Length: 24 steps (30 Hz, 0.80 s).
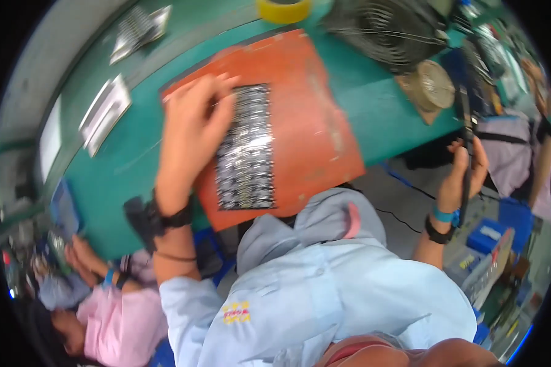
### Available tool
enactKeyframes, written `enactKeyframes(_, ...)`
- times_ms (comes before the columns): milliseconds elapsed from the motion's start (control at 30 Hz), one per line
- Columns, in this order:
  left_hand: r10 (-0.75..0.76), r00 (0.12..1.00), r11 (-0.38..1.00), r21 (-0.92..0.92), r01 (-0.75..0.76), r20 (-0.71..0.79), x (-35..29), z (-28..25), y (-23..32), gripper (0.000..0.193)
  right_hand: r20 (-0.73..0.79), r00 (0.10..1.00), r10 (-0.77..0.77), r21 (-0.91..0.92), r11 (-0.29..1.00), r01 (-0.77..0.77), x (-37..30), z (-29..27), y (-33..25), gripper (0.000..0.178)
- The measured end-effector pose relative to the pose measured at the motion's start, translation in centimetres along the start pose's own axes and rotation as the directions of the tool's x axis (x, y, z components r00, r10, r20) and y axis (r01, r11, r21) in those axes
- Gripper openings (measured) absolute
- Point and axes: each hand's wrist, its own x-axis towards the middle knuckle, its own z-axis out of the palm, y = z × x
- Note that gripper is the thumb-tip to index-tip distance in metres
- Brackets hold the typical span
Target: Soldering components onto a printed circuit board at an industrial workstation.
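The left grip (196,122), a bare hand blurred by motion, has its fingers bent loosely over the upper left part of a red mat (315,116); I cannot tell whether anything is pinched between them. Just right of this grip, and running down toward the person, lies a dark panel (246,156) with rows of shiny silvery parts, flat on the mat, its upper left edge right beside the thumb. The right grip (454,180) is well apart, beyond the right edge of the bench (131,183), closed around a long, thin dark tool (467,125) that stands roughly lengthwise through the hand. Near that grip, above and to its left, a tan roll (438,85) sits on the bench, with a black round grille (379,30) farther up. Below and right of the same grip are blue boxes (487,235). Left of the left grip lies a silvery white tray (106,115); above and right of it, past the mat's far edge, is a yellow roll (283,11).
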Motion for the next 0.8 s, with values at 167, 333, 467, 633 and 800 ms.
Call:
enactKeyframes(167,0.182,0.980,0.973,0.159,-0.169,-0.076,-1.1,-0.5,1.6,0.009,0.040,0.999,-0.012,-0.106,0.994,0.016,-0.1,-0.2,3.0,0.033)
enactKeyframes(333,-0.174,0.955,0.982,-0.118,0.149,-0.241,-5.1,-2.8,4.2,0.009,0.176,0.984,-0.022,0.132,0.991,-0.002,1.0,-0.5,0.8,0.036)
enactKeyframes(467,-0.289,0.920,0.953,-0.173,0.249,-0.266,-8.6,-2.2,4.7,0.010,0.461,0.887,-0.021,0.464,0.858,-0.221,0.8,3.2,-2.6,0.042)
enactKeyframes(633,-0.259,0.935,0.966,-0.057,0.253,-0.241,-8.3,-0.8,5.8,0.011,0.731,0.680,-0.051,0.415,0.825,-0.384,0.9,7.3,-6.2,0.049)
enactKeyframes(800,-0.253,0.949,0.967,-0.051,0.248,-0.189,-8.3,-0.2,5.4,0.017,0.678,0.606,-0.417,0.598,0.792,-0.125,1.4,11.1,-7.6,0.044)
